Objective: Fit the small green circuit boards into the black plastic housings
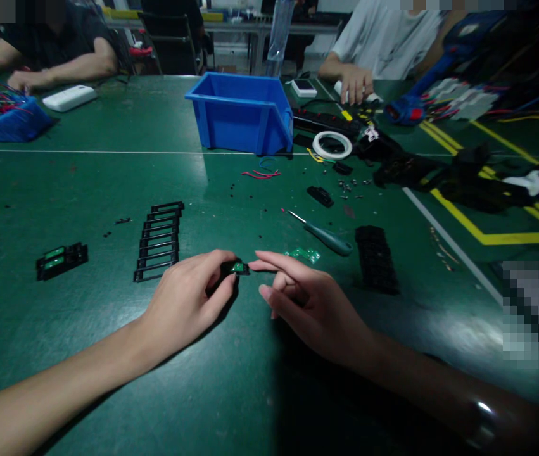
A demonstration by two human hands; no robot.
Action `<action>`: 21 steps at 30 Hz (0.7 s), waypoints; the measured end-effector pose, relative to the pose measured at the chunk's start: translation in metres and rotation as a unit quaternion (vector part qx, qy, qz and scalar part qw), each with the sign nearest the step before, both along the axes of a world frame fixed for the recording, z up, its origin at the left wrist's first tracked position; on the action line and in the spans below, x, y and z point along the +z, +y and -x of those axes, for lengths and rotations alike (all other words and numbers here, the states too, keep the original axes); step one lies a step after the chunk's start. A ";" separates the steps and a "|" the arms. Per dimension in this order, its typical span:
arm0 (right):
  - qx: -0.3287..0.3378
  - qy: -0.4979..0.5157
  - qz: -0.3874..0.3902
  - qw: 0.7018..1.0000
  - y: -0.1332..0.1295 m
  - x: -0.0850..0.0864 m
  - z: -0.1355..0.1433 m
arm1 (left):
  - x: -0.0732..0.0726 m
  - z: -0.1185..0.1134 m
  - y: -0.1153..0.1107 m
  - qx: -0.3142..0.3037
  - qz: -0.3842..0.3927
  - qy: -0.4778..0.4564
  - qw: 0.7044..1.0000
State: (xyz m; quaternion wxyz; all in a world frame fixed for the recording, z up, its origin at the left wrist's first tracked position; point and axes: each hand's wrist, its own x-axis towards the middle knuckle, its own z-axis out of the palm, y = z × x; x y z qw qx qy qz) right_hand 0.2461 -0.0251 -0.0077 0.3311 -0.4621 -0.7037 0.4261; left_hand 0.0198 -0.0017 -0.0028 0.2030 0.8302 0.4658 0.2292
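My left hand (192,288) grips a small black housing with a green circuit board (237,268) in it, pinched between thumb and fingers low over the table. Much of the housing is hidden by the fingers. My right hand (304,297) holds nothing; its index finger points at the housing's right end, touching or almost touching it, with the thumb apart. Behind the right fingers lie several loose green circuit boards (304,254). A screwdriver (329,239) with a green handle lies beyond them. To the left of my left hand is a stack of black frames in a row (159,242).
More black housings with green boards (62,259) lie at left, black parts (376,259) at right. A blue bin (240,123), white tape roll (332,145), loose screws (352,185) and red wires (260,174) are farther back. Two people sit across the table.
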 end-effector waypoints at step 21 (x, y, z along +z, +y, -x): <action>0.002 0.033 0.035 0.999 0.002 0.000 0.000 | -0.003 0.000 -0.001 0.008 -0.028 -0.040 0.999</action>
